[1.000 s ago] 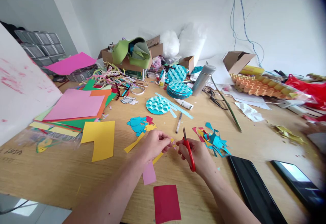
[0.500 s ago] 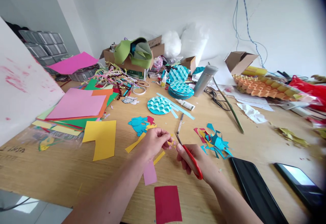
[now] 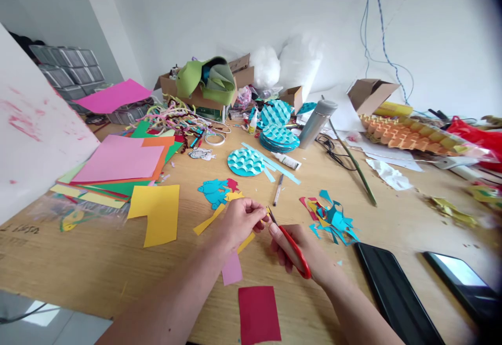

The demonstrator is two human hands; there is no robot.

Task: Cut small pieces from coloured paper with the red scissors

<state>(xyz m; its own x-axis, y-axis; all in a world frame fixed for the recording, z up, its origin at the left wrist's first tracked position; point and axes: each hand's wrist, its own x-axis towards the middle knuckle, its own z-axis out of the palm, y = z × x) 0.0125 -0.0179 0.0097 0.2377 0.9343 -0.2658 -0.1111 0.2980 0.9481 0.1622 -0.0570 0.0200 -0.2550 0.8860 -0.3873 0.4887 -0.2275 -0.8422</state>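
Observation:
Red-handled scissors [image 3: 295, 251] are gripped in my right hand [image 3: 289, 243], their blades pointing up and left toward my other hand. My left hand [image 3: 246, 217] pinches a small piece of yellow paper [image 3: 267, 213], mostly hidden by the fingers, close to the blade tips. Just beyond my left hand lie blue paper fish cutouts [image 3: 214, 192] with a small red cutout [image 3: 232, 184]. Yellow strips [image 3: 209, 220] and a pink paper piece [image 3: 232, 269] lie beside and under my left wrist. A dark red paper square [image 3: 259, 314] is nearest the table's front edge.
Blue, red and yellow scraps [image 3: 335, 219] lie right of my hands, near a black phone [image 3: 396, 287]. A pen [image 3: 278, 190] and wavy blue paper disc [image 3: 246, 162] are ahead. Coloured sheets [image 3: 117, 159] are stacked left; a grey flask [image 3: 317, 124] stands behind.
The scissors' blades have turned slightly and moved left, closer to the paper at my left fingertips. My left hand has shifted slightly right.

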